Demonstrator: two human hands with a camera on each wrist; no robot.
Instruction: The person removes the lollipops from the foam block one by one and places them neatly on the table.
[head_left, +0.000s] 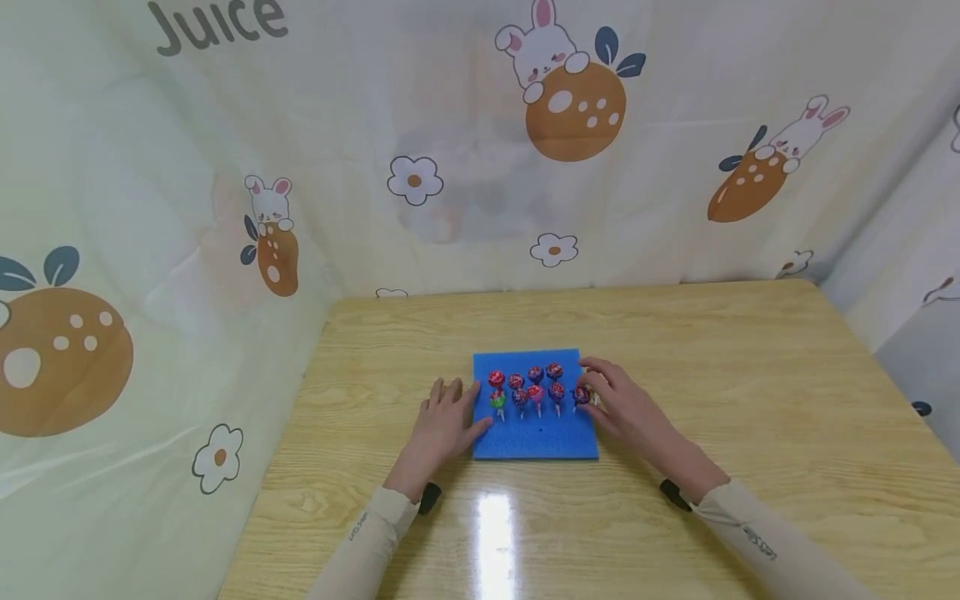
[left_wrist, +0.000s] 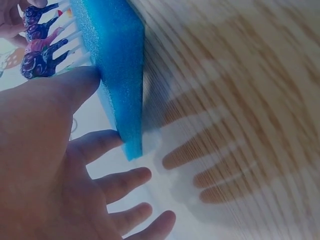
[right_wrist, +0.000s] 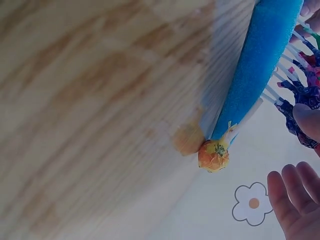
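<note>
Bunny-printed cloth (head_left: 480, 125) hangs behind the glossy wood-grain table (head_left: 735, 367). On that, a grainy blue foam slab (head_left: 536, 437). The left hand (head_left: 444, 421), fingers loosely spread, touches its left edge; the right hand (head_left: 630, 408) pinches a dark lollipop (head_left: 581, 395), rightmost among ball-shaped, wrapped lollipops (head_left: 535, 393) standing in the foam. Only the right wrist view clearly shows an orange lollipop (right_wrist: 213, 156) beside the slab.

I've got board (head_left: 534, 442) on bench (head_left: 375, 350), between left hand (head_left: 442, 421) and right hand (head_left: 628, 412). Lollipops (head_left: 536, 395) stand in it, two rows; front row's rightmost lollipop (head_left: 581, 395) between right hand's thumb and finger. Loose lollipop (right_wrist: 214, 157) beside board, near right hand.
</note>
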